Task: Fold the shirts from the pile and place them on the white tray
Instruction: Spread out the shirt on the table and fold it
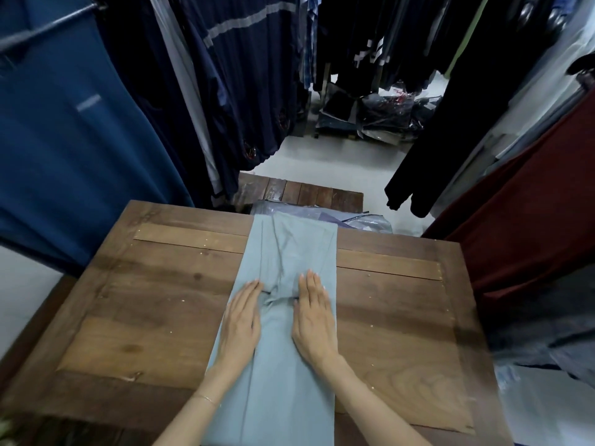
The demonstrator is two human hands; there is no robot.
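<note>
The left hand and the right hand are pressing flat on the blue shirt, fingers straight, grasping nothing. The shirt is lying under the fingers on the counter.

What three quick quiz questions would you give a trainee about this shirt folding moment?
1. True or false: the left hand and the right hand both lie flat on the light blue shirt.
2. The shirt lies on: A) a wooden table, B) a metal cart, C) the floor.
3. Which wrist wears a thin bracelet?
Key: 1 true; 2 A; 3 left.
</note>
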